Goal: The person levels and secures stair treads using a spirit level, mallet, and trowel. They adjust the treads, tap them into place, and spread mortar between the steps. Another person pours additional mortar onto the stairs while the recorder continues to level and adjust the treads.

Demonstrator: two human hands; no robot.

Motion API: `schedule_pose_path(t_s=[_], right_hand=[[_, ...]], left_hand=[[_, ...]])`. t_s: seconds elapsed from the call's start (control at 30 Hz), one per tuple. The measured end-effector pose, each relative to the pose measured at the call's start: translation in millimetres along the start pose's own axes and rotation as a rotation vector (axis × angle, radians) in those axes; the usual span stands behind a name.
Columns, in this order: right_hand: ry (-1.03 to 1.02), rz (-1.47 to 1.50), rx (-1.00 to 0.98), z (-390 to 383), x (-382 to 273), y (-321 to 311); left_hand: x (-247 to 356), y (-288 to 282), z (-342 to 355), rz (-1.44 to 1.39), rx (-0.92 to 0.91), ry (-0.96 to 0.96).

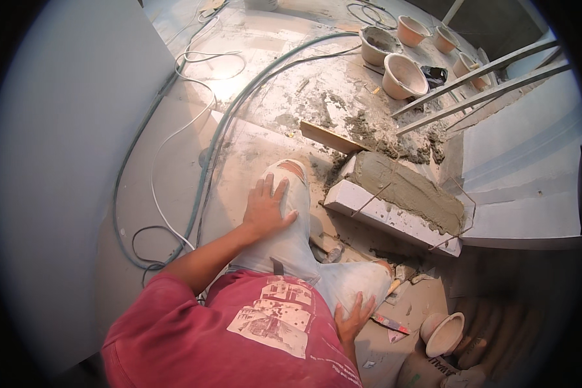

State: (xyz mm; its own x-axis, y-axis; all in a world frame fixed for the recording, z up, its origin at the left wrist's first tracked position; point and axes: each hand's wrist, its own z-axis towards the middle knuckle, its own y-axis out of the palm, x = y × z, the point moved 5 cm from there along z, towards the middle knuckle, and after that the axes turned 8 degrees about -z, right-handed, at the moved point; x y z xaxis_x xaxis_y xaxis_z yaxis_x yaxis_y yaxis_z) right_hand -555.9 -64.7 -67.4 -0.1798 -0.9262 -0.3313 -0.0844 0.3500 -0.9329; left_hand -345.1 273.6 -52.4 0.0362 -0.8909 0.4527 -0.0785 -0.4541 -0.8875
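Observation:
My left hand (265, 210) lies flat on my left thigh near the knee, fingers spread, holding nothing. On my other leg, low in the view, my right hand (354, 317) rests with its fingers apart and empty. Ahead and to the right sits a long white block (385, 218), its top coated with wet grey mortar (407, 187). Thin bent metal wires (371, 199) cross the block. A wooden board (333, 137) stands on edge at its far left end. Just right of my right hand is a flat strip with a red end (391, 324).
Several mortar-stained buckets (404, 77) stand at the far right beside slanting metal rails (485, 84). Hoses and a white cable (158, 158) loop across the floor at left, by a pale wall (52, 174). A small bucket (443, 335) tilts at lower right. Mortar lumps (368, 129) litter the floor.

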Motion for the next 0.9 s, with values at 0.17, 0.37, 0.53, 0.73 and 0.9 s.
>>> schedule_pose_path(t_s=[0.17, 0.37, 0.53, 0.73, 0.9], right_hand=[[-0.033, -0.024, 0.1, -0.9, 10.5, 8.4], [0.042, -0.024, 0.051, 0.9, -0.5, 0.4], [0.045, 0.005, 0.065, 3.4, -4.4, -5.2], [0.03, -0.001, 0.085, 8.7, -5.3, -10.3], [0.014, -0.012, 0.087, 11.7, -2.5, -8.8]], left_hand=[[6.8, 2.0, 1.9, -0.016, -0.052, -0.016], [5.0, -2.4, 5.3, -0.019, -0.053, -0.035], [5.9, -1.8, 7.4, -0.016, -0.065, -0.039], [7.4, 2.6, 9.5, -0.009, -0.05, -0.024], [7.7, 1.8, 9.0, -0.03, -0.029, -0.009]])
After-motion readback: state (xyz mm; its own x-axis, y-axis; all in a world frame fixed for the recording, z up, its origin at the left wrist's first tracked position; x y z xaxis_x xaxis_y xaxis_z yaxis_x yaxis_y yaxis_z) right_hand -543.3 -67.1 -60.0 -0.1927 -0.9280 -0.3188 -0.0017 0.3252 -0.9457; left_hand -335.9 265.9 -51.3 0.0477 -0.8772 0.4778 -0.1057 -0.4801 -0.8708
